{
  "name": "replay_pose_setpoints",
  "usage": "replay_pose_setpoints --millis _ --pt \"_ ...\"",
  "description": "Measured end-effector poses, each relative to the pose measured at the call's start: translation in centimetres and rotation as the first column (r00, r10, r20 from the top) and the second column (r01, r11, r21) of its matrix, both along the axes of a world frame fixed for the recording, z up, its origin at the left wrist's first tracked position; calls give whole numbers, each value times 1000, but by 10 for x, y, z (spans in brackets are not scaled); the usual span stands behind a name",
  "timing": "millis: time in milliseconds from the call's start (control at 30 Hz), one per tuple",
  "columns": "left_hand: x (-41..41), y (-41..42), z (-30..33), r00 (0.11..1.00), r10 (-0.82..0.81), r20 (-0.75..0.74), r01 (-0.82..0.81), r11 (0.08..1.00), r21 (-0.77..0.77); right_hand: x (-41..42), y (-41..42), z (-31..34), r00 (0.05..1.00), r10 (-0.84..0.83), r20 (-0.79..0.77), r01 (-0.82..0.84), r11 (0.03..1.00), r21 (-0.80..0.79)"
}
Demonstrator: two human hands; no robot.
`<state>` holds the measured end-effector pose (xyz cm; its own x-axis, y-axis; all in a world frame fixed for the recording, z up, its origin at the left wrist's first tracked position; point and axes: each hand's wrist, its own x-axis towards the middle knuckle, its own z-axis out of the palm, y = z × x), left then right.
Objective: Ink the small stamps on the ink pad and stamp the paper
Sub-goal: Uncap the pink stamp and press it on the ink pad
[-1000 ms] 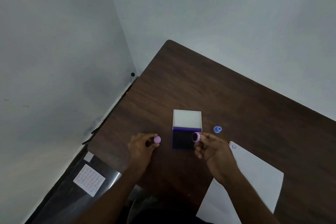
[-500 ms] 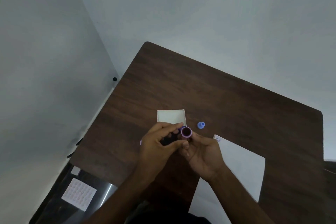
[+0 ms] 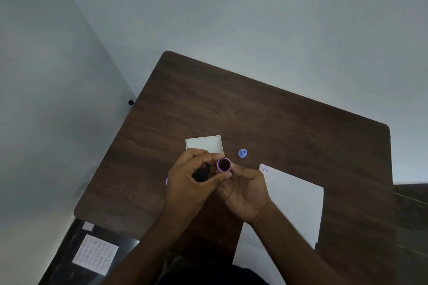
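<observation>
A small purple stamp [image 3: 224,165] points its dark inked face up at me. My right hand [image 3: 245,192] holds it from below, and my left hand [image 3: 190,180] pinches it with forefinger and thumb. Both hands hover over the ink pad, which is mostly hidden; only its open white lid [image 3: 203,143] shows behind them. A blue stamp [image 3: 242,153] stands on the table to the right of the lid. The white paper [image 3: 294,196] lies at the right, with one smiley print [image 3: 265,169] in its far corner. A sliver of a purple cap [image 3: 166,181] peeks out left of my left hand.
The dark wooden table [image 3: 254,111] sits in a corner between grey walls. Below its near left edge, a white sheet with rows of faint round marks [image 3: 95,252] lies on a glossy lower surface. A small black knob [image 3: 131,102] sits by the wall.
My left hand has let go of the purple cap on the table and come over to the stamp in my right hand. The stamp's face has turned upward.
</observation>
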<state>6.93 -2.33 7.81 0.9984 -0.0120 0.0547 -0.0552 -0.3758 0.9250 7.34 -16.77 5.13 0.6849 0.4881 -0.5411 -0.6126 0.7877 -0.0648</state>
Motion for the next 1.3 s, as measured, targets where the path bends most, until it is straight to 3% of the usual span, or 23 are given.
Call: replay_pose_setpoints --millis 333,500,600,700,767,833,900,967,1000,1167,1300 --pt "-1 -3 -1 999 32 -41 -29 996 84 -1 0 -2 999 -14 -36 16 998 57" --pt "-1 -3 1 995 79 -58 -76 996 56 -1 -5 -11 998 22 59 -24 999 45" --pt "-3 -5 -1 990 88 -113 -84 996 37 -2 -12 -17 985 81 151 -69 994 -83" --pt "-4 -3 -16 973 75 -218 -63 996 61 3 -19 -18 947 221 234 -136 933 -332" --pt "-4 3 -32 949 80 -305 -37 989 143 9 -21 -18 915 332 229 -160 820 -550" --pt "-3 10 -47 945 57 -321 8 981 196 15 -21 -21 897 417 148 -162 622 -766" --pt "-2 18 -60 954 28 -297 42 973 226 18 -16 -28 845 535 6 -176 289 -941" --pt "-1 24 -74 956 -5 -292 84 962 258 20 -8 -40 775 620 -126 -113 -60 -992" --pt "-1 27 -80 955 -18 -298 103 956 275 21 -4 -47 748 643 -162 -65 -172 -983" --pt "2 28 -107 941 -66 -333 193 911 366 25 15 -79 628 711 -315 -52 -365 -930" --pt "3 24 -119 937 -72 -342 209 899 385 33 30 -86 540 725 -428 -130 -430 -893"
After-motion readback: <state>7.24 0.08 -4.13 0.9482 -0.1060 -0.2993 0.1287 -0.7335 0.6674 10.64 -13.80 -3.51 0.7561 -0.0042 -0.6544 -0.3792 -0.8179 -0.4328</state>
